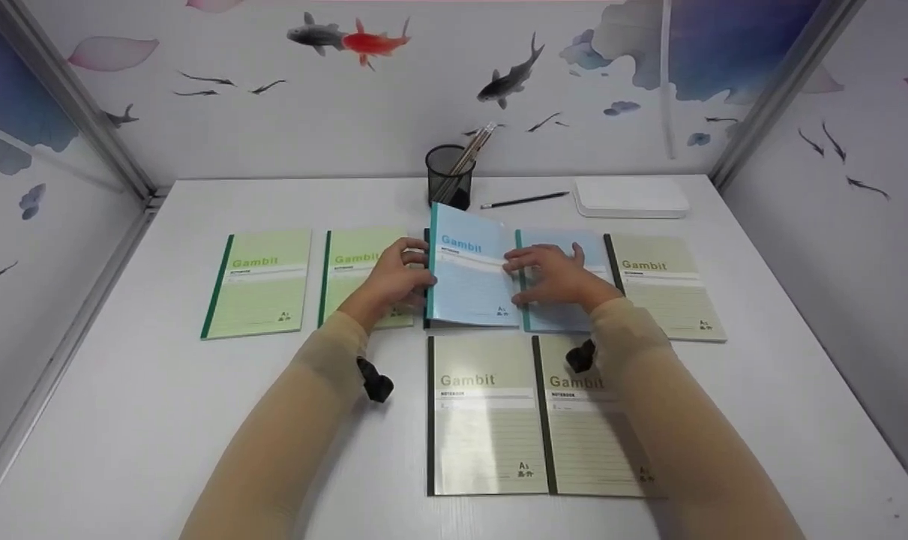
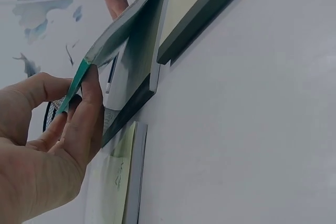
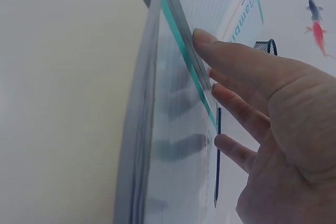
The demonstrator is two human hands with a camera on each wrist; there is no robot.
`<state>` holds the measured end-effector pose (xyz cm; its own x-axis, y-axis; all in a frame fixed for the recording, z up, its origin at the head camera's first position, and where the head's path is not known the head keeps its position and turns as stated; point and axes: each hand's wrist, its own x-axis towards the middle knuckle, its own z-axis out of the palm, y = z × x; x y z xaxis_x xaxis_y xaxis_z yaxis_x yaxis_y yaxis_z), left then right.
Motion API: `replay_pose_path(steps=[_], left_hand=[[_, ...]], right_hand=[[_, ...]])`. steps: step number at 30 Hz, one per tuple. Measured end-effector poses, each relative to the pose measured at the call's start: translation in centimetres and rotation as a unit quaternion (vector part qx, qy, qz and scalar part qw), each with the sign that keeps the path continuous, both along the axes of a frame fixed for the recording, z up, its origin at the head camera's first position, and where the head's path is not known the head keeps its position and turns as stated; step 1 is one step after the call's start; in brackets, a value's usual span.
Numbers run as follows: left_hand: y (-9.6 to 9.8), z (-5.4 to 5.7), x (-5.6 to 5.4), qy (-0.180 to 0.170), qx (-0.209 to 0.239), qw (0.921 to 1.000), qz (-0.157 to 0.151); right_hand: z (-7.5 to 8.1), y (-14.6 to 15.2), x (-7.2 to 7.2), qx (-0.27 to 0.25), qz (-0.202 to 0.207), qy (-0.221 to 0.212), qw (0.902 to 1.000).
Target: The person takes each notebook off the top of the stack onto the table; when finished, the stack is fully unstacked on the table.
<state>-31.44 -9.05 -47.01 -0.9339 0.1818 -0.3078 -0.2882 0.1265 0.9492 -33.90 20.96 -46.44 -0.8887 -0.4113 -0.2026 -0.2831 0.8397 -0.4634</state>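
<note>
A blue notebook with a green spine is held tilted, its spine side raised. My left hand pinches that spine between thumb and fingers; the left wrist view shows the notebook's green spine in the grip. Beneath it lies a dark-spined notebook, mostly covered. My right hand has its fingers spread, with thumb and fingertips at the held notebook's right edge. Under this hand lies another blue notebook. In the right wrist view the right thumb touches the held notebook's edge.
Two green notebooks lie left, the nearer one partly behind my left hand. A beige notebook lies right; two more beige notebooks lie in front. At the back stand a mesh pen cup, a pencil and a white box.
</note>
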Motion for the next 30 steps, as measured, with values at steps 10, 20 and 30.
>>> replay_pose_path(steps=[10,20,30], left_hand=[[-1.8,0.3,0.9,-0.003,0.021,0.9991,0.036],[-6.0,0.5,5.4,-0.020,0.048,0.9979,0.039],[-10.4,1.4,12.6,-0.031,0.021,0.9989,0.029]], right_hand=[[0.0,-0.2,0.2,-0.014,0.009,0.009,0.9998],[-0.4,-0.6,1.0,0.042,0.038,0.033,0.9979],[-0.2,-1.3,0.5,0.033,0.015,0.014,0.9992]])
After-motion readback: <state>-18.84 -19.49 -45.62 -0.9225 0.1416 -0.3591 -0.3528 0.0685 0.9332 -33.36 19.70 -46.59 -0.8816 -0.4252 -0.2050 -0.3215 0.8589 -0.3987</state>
